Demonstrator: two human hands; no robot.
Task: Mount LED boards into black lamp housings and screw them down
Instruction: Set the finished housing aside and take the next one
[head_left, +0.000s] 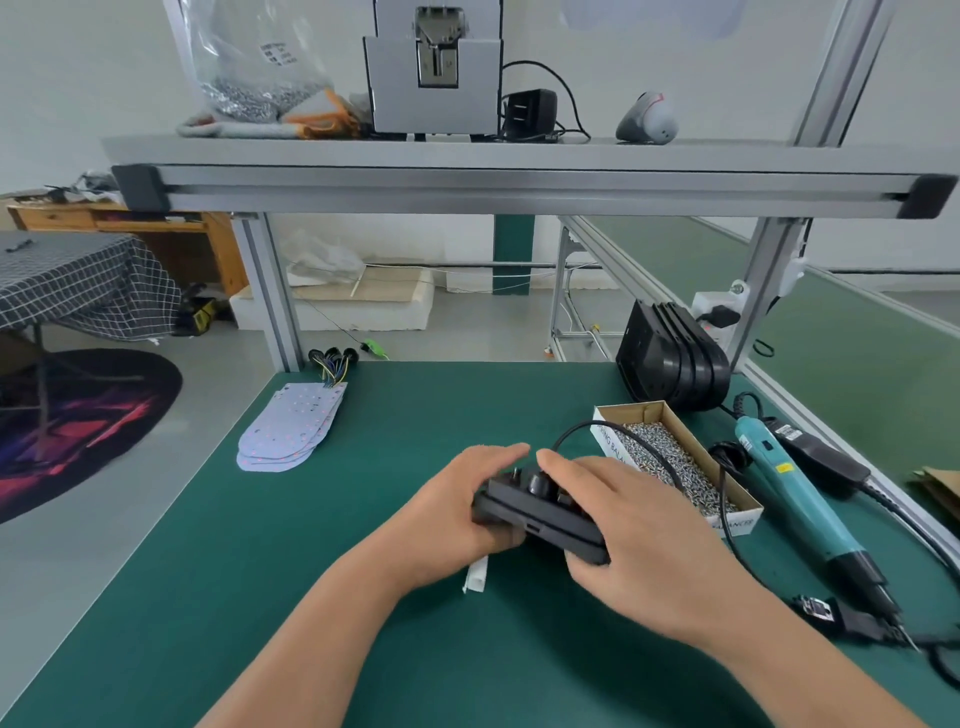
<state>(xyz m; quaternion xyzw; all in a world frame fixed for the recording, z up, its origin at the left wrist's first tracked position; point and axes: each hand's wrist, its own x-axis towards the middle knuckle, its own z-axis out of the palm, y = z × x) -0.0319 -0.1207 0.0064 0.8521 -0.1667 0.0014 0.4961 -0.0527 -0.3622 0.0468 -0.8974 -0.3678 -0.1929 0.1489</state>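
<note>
A black lamp housing (540, 514) is held just above the green mat near the middle, its back with a round knob and a cable facing up. My left hand (457, 514) grips its left end with fingers curled under it. My right hand (628, 530) holds its right end, fingers over the top. A stack of pale LED boards (291, 426) with coloured wires lies at the far left of the mat. Several more black housings (675, 358) stand stacked at the back right.
An open cardboard box of screws (680, 462) sits right of the hands. A teal electric screwdriver (800, 493) with its cable lies at the right edge. A small white piece (478, 574) lies under the left hand. An aluminium shelf (519, 176) spans overhead.
</note>
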